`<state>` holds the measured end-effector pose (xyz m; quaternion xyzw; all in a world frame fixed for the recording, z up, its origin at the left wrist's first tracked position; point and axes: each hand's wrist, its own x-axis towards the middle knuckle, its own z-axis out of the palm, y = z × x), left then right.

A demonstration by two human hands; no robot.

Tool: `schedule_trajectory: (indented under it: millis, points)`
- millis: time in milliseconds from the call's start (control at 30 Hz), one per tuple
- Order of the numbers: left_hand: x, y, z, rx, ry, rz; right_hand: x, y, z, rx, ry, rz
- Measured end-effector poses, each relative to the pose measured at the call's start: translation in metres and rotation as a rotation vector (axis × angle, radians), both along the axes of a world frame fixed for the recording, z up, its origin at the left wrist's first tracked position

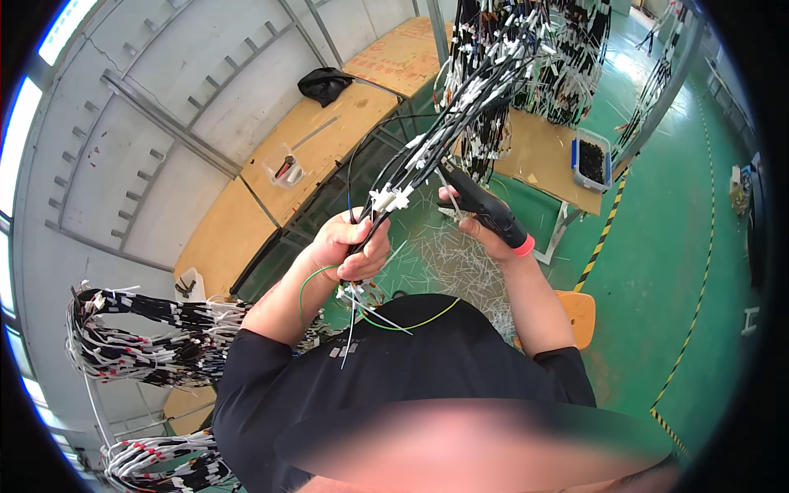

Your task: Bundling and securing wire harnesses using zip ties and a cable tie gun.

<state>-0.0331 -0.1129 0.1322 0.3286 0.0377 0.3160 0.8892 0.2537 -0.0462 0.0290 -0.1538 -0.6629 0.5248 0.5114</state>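
Observation:
My left hand [353,246] is closed around a wiring harness [427,148] of black cables with white connectors and ties. The harness slants from this hand up toward the hanging bundles at the upper right. Loose ends hang below my fist, among them a green wire [307,289] and thin white strips. In my right hand [486,238] is a black cable tie gun [481,204] with a coral-coloured end. Its nose lies close beside the harness; whether they touch I cannot tell. The gun hides part of my right fingers.
Thick bundles of harnesses [567,74] hang at the upper right, with more bundles [156,337] at the lower left. Wooden benches [222,238] line the left wall. A bin of black parts [591,161] sits on the right table. White offcuts litter the floor [460,263] beside an orange stool [578,316].

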Motion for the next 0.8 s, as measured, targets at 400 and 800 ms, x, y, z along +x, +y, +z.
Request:
schedule_trajectory:
  millis: [400,800]
  points:
    - [0.012,0.012,0.010,-0.068,-0.362,-0.204,-0.023,0.027,-0.003,0.079,0.140,0.134]
    - [0.028,0.018,0.011,-0.074,-0.478,-0.267,-0.031,0.035,-0.003,0.194,0.077,0.084]
